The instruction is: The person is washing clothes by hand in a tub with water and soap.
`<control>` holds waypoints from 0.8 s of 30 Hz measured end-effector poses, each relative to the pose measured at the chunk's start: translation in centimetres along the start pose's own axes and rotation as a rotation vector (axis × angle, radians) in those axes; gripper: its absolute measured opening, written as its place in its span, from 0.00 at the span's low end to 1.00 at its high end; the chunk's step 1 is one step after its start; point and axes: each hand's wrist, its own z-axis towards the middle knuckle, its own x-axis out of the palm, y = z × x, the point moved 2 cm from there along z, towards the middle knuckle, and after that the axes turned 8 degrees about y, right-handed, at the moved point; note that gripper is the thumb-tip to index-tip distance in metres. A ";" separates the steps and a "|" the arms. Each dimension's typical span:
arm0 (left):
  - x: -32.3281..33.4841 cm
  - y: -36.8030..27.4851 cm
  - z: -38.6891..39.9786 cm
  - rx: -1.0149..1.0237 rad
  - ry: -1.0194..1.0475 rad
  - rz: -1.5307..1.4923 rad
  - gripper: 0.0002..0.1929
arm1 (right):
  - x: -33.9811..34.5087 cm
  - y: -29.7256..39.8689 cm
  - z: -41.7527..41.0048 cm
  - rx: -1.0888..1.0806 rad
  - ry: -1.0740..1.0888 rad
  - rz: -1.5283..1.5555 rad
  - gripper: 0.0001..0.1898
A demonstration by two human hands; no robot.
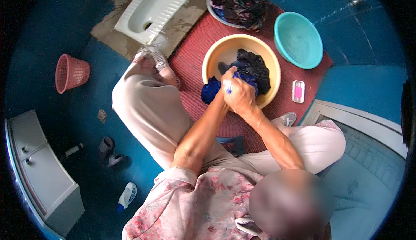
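My left hand [228, 83] and my right hand [243, 96] are pressed together over the near part of a yellow plastic basin [212, 56]. Both are closed on a bunched blue cloth [210, 90], which spills over the basin's left rim and shows again beyond my knuckles. White suds cling to the back of my left hand, and my right hand partly covers it. Touching the blue cloth on its far side, a wet black garment [255, 65] lies heaped in the basin. A little cloudy water appears to stand at the basin's bottom.
Behind the basin stand a metal basin [213, 14] heaped with dark clothes [239, 6] and a turquoise basin [299, 38] of water. A soap dish [298, 91] holds pink soap. Leftward are a squat toilet [156, 9], a pink basket [72, 74] and a detergent bottle [127, 196].
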 end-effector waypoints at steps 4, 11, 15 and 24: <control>-3.4 0.9 1.3 0.282 -0.002 0.121 0.15 | 1.2 0.4 2.0 0.120 0.081 -0.056 0.14; -1.5 3.5 3.5 0.332 -0.238 0.143 0.15 | 0.8 -1.6 -1.0 0.034 -0.023 0.018 0.10; -6.8 -0.1 5.3 0.329 -0.496 0.508 0.15 | 2.0 4.1 -1.2 -0.238 -0.028 0.059 0.10; -4.5 -0.9 2.0 0.439 -0.451 0.216 0.15 | 3.7 2.0 -0.9 -0.003 -0.081 0.279 0.11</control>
